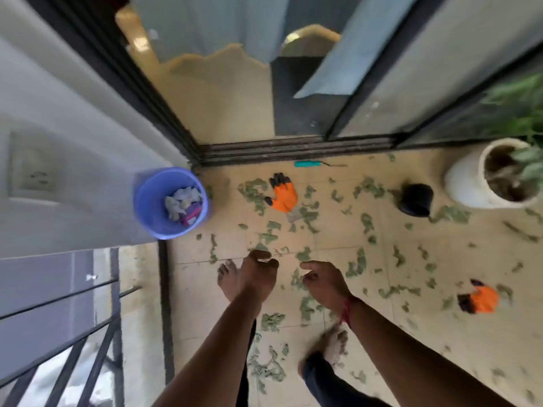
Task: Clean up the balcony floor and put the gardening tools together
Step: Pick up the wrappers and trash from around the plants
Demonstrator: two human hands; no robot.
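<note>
Both hands reach out low over the tiles, left hand (260, 274) and right hand (323, 284), fingers loosely curled, holding nothing. Green leaf scraps (357, 261) litter the floor (338, 239) around them. One orange glove (283, 196) lies ahead, a second glove (482, 298) to the right, and a teal-handled tool (308, 164) by the door track (293, 148).

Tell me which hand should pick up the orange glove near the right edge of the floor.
Right. The right hand hangs empty on the same side as that orange glove; the left hand is farther off, toward the blue bucket.
</note>
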